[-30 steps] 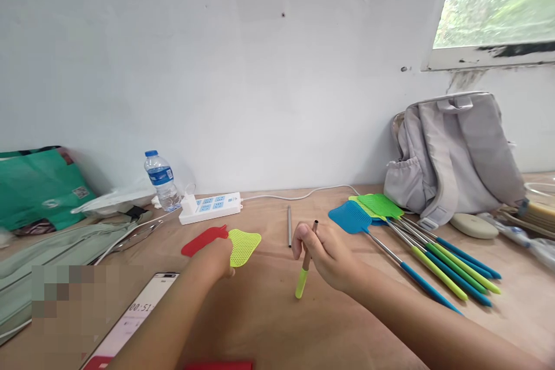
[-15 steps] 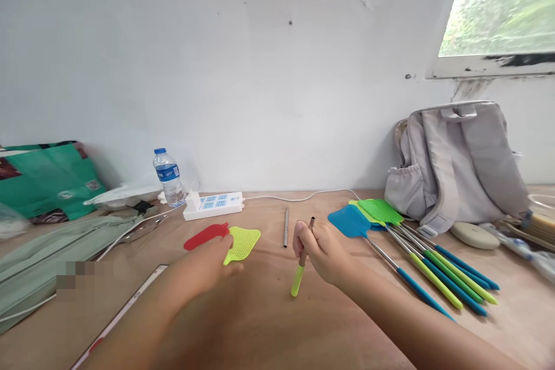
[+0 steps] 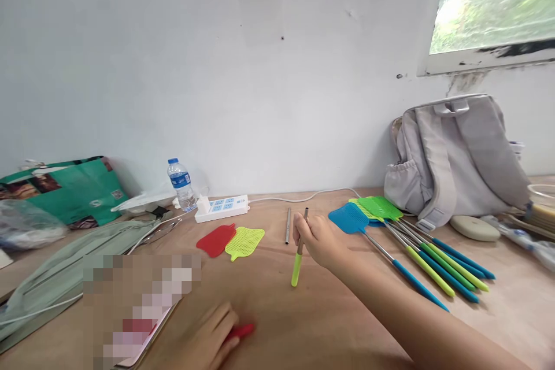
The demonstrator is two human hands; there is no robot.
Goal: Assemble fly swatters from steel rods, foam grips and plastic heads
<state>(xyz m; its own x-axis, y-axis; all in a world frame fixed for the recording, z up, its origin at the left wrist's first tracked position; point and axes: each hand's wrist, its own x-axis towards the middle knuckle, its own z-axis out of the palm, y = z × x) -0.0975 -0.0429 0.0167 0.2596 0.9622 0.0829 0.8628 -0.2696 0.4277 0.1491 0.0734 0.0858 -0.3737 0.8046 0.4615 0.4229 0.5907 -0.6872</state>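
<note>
On the wooden tabletop (image 3: 277,324) a fan of finished swatters (image 3: 403,237) lies right, two flat mesh heads (image 3: 234,241) wait unfitted, the right hand (image 3: 318,239) has its fingers pinching a green-gripped metal rod (image 3: 299,251), and the left hand (image 3: 212,338) presses a red handle (image 3: 241,331).

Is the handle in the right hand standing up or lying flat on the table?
Standing, tilted. The right hand grips the handle mid-length, its green grip end down on the table, metal end up.
</note>
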